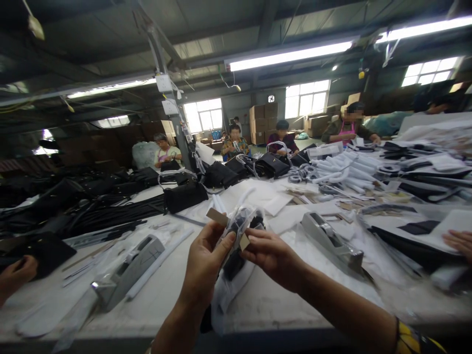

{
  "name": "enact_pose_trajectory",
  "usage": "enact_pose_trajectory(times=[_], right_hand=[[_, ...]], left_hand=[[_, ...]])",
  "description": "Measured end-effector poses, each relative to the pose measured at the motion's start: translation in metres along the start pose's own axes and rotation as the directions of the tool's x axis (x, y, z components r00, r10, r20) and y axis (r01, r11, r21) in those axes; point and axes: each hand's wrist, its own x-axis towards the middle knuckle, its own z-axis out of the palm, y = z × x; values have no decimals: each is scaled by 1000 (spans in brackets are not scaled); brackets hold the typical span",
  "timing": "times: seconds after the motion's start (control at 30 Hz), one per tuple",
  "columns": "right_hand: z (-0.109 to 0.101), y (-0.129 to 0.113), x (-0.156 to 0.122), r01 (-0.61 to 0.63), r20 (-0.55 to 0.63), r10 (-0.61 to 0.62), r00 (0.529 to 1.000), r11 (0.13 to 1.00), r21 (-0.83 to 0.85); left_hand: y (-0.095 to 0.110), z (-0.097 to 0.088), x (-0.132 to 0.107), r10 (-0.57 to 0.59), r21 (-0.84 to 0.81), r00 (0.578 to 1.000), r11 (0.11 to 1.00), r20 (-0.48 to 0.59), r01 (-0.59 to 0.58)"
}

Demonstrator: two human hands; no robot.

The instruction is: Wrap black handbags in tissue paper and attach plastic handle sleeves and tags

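My left hand (206, 250) is closed around a dark strap wrapped in clear and white plastic (239, 221). A tan cardboard strip (217, 216) sticks out above its fingers. On the other side, my right hand (271, 253) pinches a small tan cardboard piece (244, 242) against the wrapped strap. Whether the two tan parts are one strip cannot be made out. Below the hands, a black item in whitish wrapping (223, 295) hangs at the table's front edge; its shape is mostly hidden.
Grey tape dispensers (134, 270) (332, 241) stand on both sides on the white table (283, 307). Black handbags (185, 196) and white foam tubes (346, 169) are heaped farther back. Other people's hands (20, 275) (459, 243) reach in from both edges; several co-workers sit opposite.
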Motion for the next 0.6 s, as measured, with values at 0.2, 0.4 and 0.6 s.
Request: enact_pose_trajectory(times=[0.2,0.4,0.6], right_hand=[[11,25,6,248,-160,-304,939,923,-294],[19,36,14,292,-230,-360,904,914,-283],[26,36,15,280,-289,-373,882,907,-315]], left_hand=[[-12,4,-5,30,38,995,999,-93,-27],[-8,3,-12,176,253,981,956,-84,-150],[10,2,-18,359,534,930,802,-75,-266]])
